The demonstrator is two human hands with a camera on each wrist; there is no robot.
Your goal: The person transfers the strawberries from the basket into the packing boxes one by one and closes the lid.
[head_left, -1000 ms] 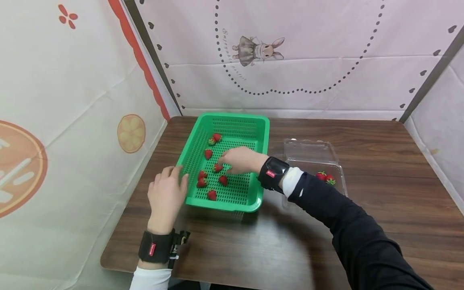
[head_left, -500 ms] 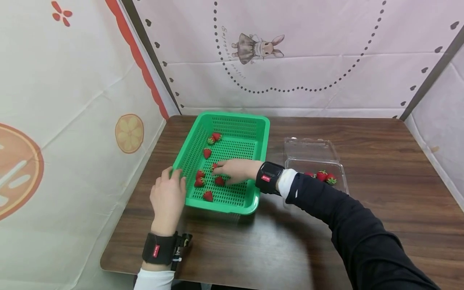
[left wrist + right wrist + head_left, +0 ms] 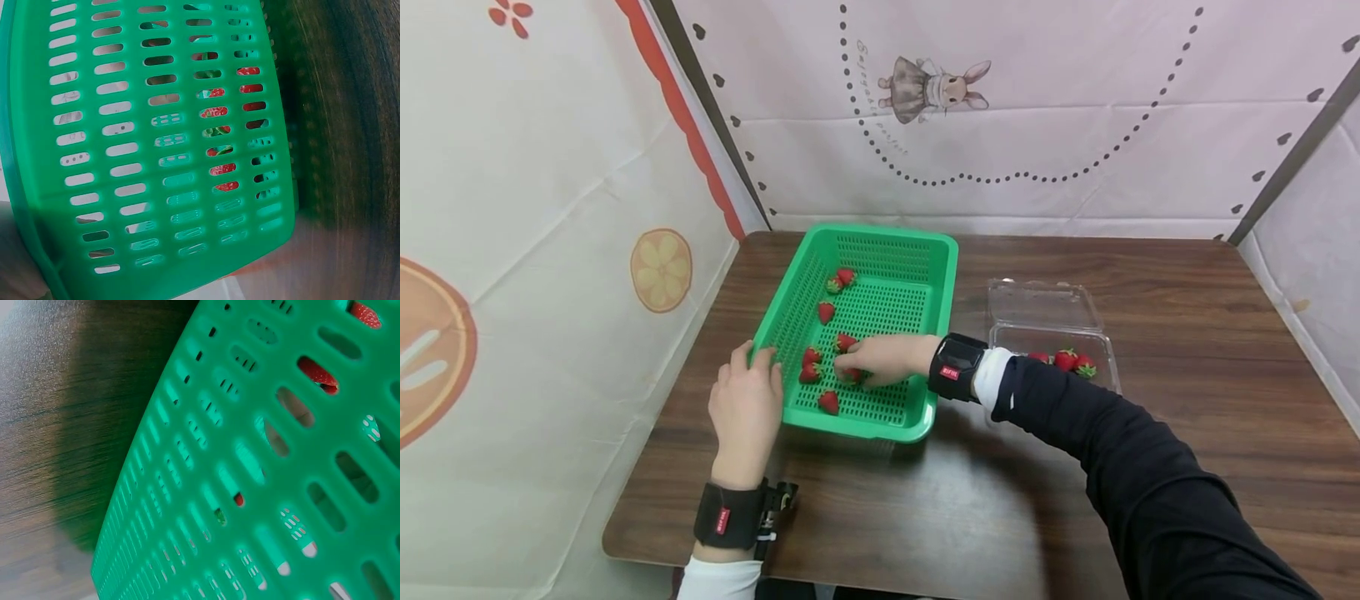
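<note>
A green slotted basket (image 3: 880, 239) sits on the brown table and holds several strawberries (image 3: 826, 312). My right hand (image 3: 880, 358) reaches into it from the right, and its fingertips pinch one strawberry (image 3: 851, 375) near the front. My left hand (image 3: 745, 404) holds the basket's front left corner, with its fingers curled over the rim. In the left wrist view the basket wall (image 3: 156, 156) fills the frame, with red strawberries (image 3: 215, 112) showing through the slots. The right wrist view shows the basket wall (image 3: 250, 456) close up and a strawberry (image 3: 315, 372) behind a slot.
A clear plastic clamshell box (image 3: 1037, 290) lies open right of the basket, with a few strawberries (image 3: 1065, 360) in its tray, partly behind my right sleeve. Printed cloth walls enclose the table on the left, back and right. The table's front edge (image 3: 647, 550) is near my left wrist.
My right hand has drawn toward the basket's front and lowered its fingertips onto a strawberry. My left hand has stayed on the rim.
</note>
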